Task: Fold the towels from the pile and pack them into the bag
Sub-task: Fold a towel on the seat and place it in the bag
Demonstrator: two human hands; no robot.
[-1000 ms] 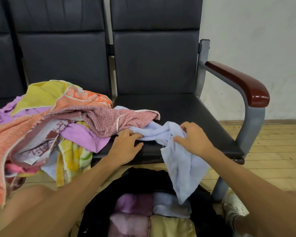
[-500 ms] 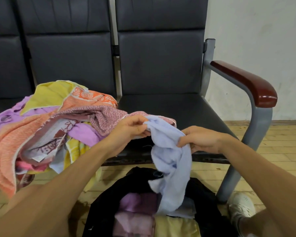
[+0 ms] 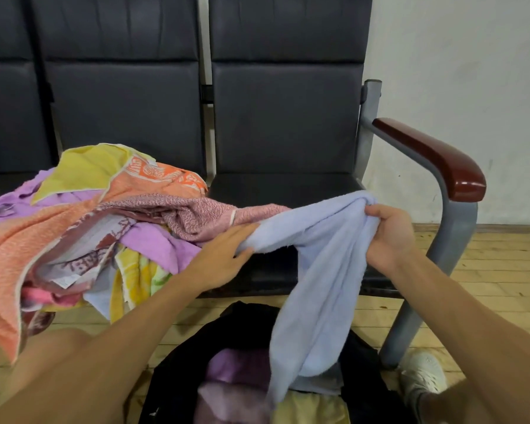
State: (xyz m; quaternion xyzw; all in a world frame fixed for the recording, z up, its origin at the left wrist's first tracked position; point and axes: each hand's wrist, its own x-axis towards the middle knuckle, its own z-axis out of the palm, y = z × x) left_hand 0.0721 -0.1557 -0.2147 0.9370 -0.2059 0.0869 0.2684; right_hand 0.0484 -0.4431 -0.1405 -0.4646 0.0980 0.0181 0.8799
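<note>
A light blue towel (image 3: 318, 270) stretches between my hands in front of the right seat. My right hand (image 3: 386, 237) grips its bunched upper edge. My left hand (image 3: 227, 252) pinches the other end near the pile. The towel's lower part hangs down over the open black bag (image 3: 248, 325) on the floor, which holds folded purple, pink and yellow towels. The pile of towels (image 3: 89, 228), orange, yellow, purple and pink, covers the left seat.
Dark padded seats (image 3: 285, 188) form a row in front of me, with a grey metal frame and a reddish armrest (image 3: 435, 157) at the right. Wooden floor lies below. A white shoe (image 3: 423, 377) shows at the lower right beside the bag.
My hands have moved apart and upward, spreading the blue towel out from a bunched state. It has come off the seat and clear of the pile.
</note>
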